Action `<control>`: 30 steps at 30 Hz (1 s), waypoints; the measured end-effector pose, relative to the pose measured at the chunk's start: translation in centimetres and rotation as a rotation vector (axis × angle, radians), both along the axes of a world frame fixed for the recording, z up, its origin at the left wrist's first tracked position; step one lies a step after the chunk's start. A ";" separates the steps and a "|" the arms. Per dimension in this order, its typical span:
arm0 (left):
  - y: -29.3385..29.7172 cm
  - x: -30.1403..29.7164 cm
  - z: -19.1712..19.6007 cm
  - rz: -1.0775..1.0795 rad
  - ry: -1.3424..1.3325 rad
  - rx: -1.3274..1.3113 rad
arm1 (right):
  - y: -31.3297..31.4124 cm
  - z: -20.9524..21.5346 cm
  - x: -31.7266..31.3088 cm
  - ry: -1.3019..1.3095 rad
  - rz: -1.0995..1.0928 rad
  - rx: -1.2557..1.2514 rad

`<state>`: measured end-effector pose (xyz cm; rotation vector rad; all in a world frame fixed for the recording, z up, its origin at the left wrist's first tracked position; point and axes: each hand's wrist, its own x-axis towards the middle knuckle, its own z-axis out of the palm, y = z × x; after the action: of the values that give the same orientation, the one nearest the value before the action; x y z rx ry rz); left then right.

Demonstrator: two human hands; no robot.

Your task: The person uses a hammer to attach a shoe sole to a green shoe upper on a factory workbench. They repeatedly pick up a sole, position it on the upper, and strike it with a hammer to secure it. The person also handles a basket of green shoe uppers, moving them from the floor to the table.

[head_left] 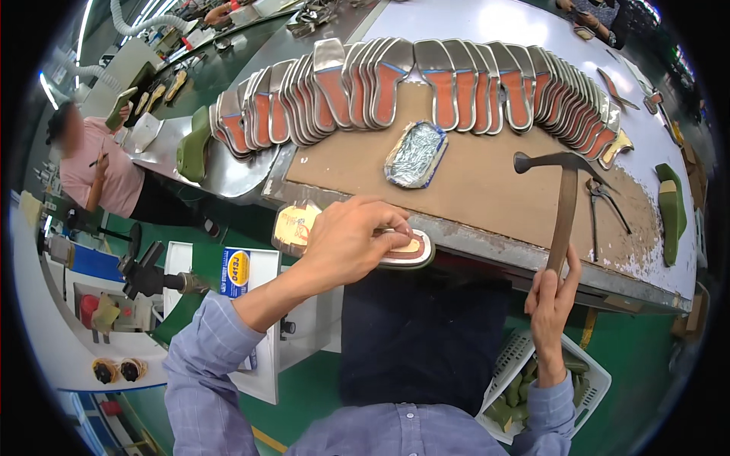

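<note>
In my right hand (553,298) is a hammer (564,216), gripped by its wooden handle, with the dark head raised over the bench. My left hand (359,237) is over a shoe last with an insole (411,249), its sole side up, at the bench's front edge. The thumb and fingertips pinch together on the insole; anything small between them is hidden. The insole's right end has a white rim and a brown inner band, with green below it. A pale yellow part (295,224) shows left of the hand. Behind it lies a shallow container of small silvery pieces (417,154).
Along the bench's back stands a curved row of red-and-grey insoles with metallic edges (445,99). Pincers (604,205) lie right of the hammer. Green shoe lasts lie at right (669,216) and left (195,144). A white basket (593,395) below holds green lasts. Another person (103,163) stands at left.
</note>
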<state>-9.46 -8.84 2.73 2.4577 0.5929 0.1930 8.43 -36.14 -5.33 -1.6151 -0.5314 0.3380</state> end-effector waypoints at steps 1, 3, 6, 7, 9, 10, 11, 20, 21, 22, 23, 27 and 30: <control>0.0 0.1 0.0 0.018 0.054 0.004 | -0.1 -0.3 -0.9 -0.033 0.029 0.050; 0.1 -0.1 -0.2 0.051 0.075 -0.041 | -0.8 2.5 -1.4 0.087 0.159 -0.041; 0.0 -0.2 -0.2 0.034 0.046 0.016 | -1.7 2.9 -2.4 0.056 0.237 -0.071; 0.0 -0.2 -0.2 0.024 0.023 0.056 | -2.2 2.5 -2.6 0.000 0.235 -0.022; -0.1 0.0 -0.4 0.031 0.024 0.040 | -2.6 2.7 -3.1 -0.045 0.230 0.035; -0.1 0.0 -0.5 0.037 0.026 0.037 | -2.4 3.3 -3.6 -0.035 0.227 0.045; -0.1 -0.1 -0.7 0.013 -0.002 0.050 | -2.3 3.9 -3.9 -0.024 0.223 0.055; -0.5 -0.5 -0.8 -0.008 -0.054 0.074 | -2.9 6.2 -2.9 -0.587 0.304 -0.153; -0.5 -0.6 -0.9 -0.003 -0.069 0.077 | -2.4 7.5 -2.9 -0.663 0.331 -0.149; -0.6 -0.7 -0.8 0.004 -0.082 0.087 | -1.8 8.5 -2.8 -0.739 0.358 -0.138; -0.7 -0.8 -0.8 0.004 -0.102 0.087 | -1.2 9.1 -2.9 -0.757 0.361 -0.095; -0.9 -0.8 0.0 -0.001 -0.132 0.055 | -0.6 10.5 -3.7 -0.705 0.391 0.004; -0.8 -0.6 0.4 0.015 -0.066 0.031 | 0.1 10.6 -4.1 -0.731 0.432 -0.133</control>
<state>-10.07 -9.61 3.15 2.4665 0.5837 0.2903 4.32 -36.04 5.29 -1.7250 -1.4503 0.0852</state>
